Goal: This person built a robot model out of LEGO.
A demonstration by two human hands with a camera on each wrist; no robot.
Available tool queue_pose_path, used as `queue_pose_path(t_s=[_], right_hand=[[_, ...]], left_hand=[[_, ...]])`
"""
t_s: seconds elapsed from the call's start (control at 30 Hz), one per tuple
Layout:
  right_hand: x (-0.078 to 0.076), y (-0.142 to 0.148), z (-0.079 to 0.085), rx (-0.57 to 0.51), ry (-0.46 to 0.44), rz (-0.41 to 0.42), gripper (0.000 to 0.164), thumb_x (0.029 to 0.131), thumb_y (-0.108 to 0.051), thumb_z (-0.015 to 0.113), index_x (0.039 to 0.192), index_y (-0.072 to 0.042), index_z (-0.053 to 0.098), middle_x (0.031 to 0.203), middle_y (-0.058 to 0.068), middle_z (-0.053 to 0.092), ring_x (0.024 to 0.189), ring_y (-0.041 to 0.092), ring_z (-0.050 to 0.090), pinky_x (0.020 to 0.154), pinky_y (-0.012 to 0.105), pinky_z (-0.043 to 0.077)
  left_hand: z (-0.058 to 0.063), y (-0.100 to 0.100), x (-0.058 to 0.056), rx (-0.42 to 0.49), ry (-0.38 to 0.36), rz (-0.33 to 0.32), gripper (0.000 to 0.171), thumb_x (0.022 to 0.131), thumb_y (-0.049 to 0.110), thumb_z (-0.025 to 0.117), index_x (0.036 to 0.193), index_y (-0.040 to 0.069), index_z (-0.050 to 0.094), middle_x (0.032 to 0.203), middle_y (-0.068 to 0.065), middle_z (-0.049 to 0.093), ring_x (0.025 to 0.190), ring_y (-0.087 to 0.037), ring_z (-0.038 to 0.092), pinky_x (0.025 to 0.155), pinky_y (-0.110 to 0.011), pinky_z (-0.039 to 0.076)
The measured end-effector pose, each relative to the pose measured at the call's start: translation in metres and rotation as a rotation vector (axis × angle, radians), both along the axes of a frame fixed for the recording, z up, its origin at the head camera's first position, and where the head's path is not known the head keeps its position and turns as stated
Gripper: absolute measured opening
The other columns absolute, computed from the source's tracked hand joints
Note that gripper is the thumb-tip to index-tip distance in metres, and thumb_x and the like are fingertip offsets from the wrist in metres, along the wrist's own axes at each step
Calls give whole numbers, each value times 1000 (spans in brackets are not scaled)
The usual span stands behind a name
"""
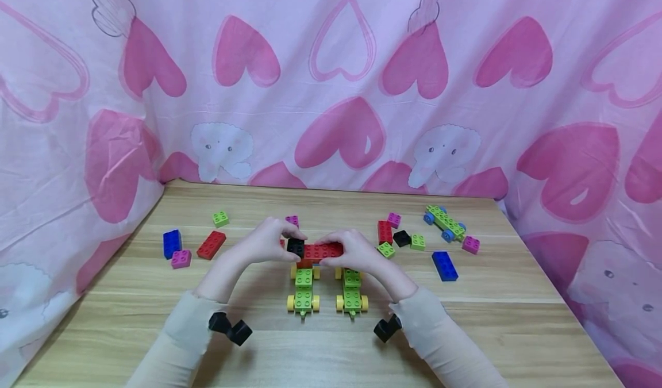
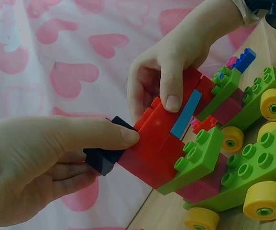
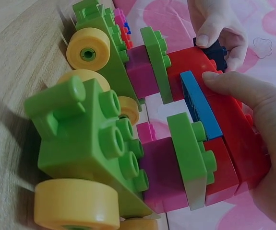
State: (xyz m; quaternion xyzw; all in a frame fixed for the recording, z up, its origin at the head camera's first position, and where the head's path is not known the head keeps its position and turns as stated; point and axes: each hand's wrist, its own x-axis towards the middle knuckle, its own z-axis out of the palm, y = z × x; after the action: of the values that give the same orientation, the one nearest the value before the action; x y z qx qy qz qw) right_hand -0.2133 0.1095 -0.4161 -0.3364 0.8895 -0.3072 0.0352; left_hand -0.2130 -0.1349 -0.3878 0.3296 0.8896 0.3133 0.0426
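Note:
Two lime-green wheeled bases (image 1: 303, 300) with yellow wheels stand side by side on the table. On each rises a stack with a magenta brick (image 3: 164, 170) and a green brick (image 3: 188, 155). Red bricks (image 1: 322, 252) bridge both stacks at the top, with a flat blue piece (image 2: 186, 114) under the span. My left hand (image 1: 270, 242) pinches a black brick (image 1: 296, 247) against the left end of the bridge, its thumb tip overlapping the red. My right hand (image 1: 353, 251) grips the red bridge near its right end, thumb on the near side.
At left lie a blue brick (image 1: 172, 244), a pink brick (image 1: 181, 258), a red brick (image 1: 211, 245) and a green brick (image 1: 220, 219). Several loose bricks, including a black one (image 1: 401, 238) and a blue one (image 1: 445, 266), lie right, near a blue-wheeled green base (image 1: 443, 222). Heart-printed curtain (image 1: 338, 135) encloses the table.

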Motion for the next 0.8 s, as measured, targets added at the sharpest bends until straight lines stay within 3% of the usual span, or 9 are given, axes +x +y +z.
queue_pose_path(t_s=[0.47,0.8], right_hand=[[2,1,2,-17,-8,0,40,83,-22,78,121,-12,69,116,5,71,99,16,67,83,31,54],[3,7,3,-149,-38,10,43,84,-24,77,122,-5,67,119,8,70,115,24,64,99,43,51]], left_hand=[[0,-2,1,2,52,-62,35,77,11,82,110,5,72,106,-7,73,96,-20,65,85,-41,58],[3,0,3,-7,49,-71,47,77,20,84,120,7,69,116,-7,71,107,-22,66,94,-42,55]])
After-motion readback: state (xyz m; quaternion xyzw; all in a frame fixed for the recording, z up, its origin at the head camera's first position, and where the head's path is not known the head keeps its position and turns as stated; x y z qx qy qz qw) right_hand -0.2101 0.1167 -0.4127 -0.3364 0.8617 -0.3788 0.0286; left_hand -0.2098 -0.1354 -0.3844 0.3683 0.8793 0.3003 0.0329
